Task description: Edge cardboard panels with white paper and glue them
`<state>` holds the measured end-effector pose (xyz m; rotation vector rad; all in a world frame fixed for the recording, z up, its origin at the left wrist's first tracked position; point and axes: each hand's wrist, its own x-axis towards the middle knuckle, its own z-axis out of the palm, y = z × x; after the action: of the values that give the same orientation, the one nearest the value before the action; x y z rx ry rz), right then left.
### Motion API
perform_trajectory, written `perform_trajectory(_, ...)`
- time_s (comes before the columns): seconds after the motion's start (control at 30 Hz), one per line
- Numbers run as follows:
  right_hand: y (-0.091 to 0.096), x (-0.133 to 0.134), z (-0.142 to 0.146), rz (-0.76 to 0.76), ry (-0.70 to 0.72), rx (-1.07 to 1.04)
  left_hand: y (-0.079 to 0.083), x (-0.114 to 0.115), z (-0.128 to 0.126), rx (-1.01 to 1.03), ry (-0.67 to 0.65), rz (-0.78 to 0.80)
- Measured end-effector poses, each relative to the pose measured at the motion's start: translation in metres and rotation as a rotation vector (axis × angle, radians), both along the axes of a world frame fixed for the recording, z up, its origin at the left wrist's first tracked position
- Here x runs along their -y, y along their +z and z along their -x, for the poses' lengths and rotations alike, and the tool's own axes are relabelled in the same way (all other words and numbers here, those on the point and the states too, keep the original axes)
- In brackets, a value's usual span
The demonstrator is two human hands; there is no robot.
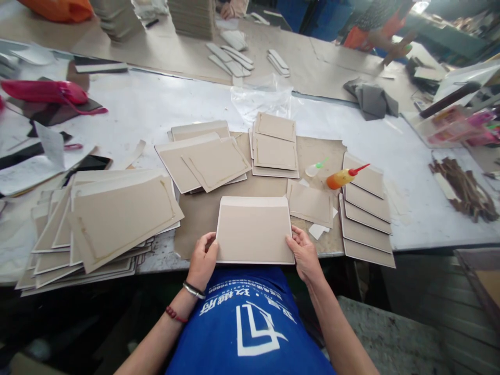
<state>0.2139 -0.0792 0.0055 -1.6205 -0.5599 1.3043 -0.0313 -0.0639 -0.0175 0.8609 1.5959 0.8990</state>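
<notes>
A plain beige cardboard panel (253, 229) with a paler strip along its far edge lies level in front of me. My left hand (203, 258) grips its left edge, thumb on top. On the opposite edge my right hand (305, 252) holds it the same way, fingers curled around the side. Just beyond the panel's right corner is a smaller board (311, 203) with a glue line near its border, white scraps sticking out under it. An orange glue bottle (339, 179) with a red nozzle lies near it, beside a small clear bottle (312, 170) with a green tip.
Stacked panels with glue lines (121, 224) lie at left, and more panels (214, 156) lie behind. A board pile (274, 151) stands at centre back; overlapping panels (367, 224) line the right. Brown strips (464, 190) lie far right. Another person's hand (228, 9) shows across the table.
</notes>
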Motion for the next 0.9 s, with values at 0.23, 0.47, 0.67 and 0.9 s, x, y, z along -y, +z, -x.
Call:
perform_trajectory(0.23, 0.012, -0.013, 0.014, 0.065, 0.025, -0.136, 0.034, -0.001, 0.002, 0.640, 0.101, 0.276)
perform_trajectory(0.47, 0.007, -0.019, 0.022, 0.136, 0.106, -0.200, 0.031, 0.001, 0.004, 0.618, 0.201, 0.268)
perform_trajectory(0.67, 0.001, -0.021, 0.019, 0.107, 0.100, -0.166, 0.036, 0.002, -0.003, 0.584, 0.235, 0.222)
perform_trajectory(0.9, -0.009, -0.024, 0.016, 0.077, 0.133, -0.144, 0.032, 0.005, -0.012, 0.525, 0.269, 0.169)
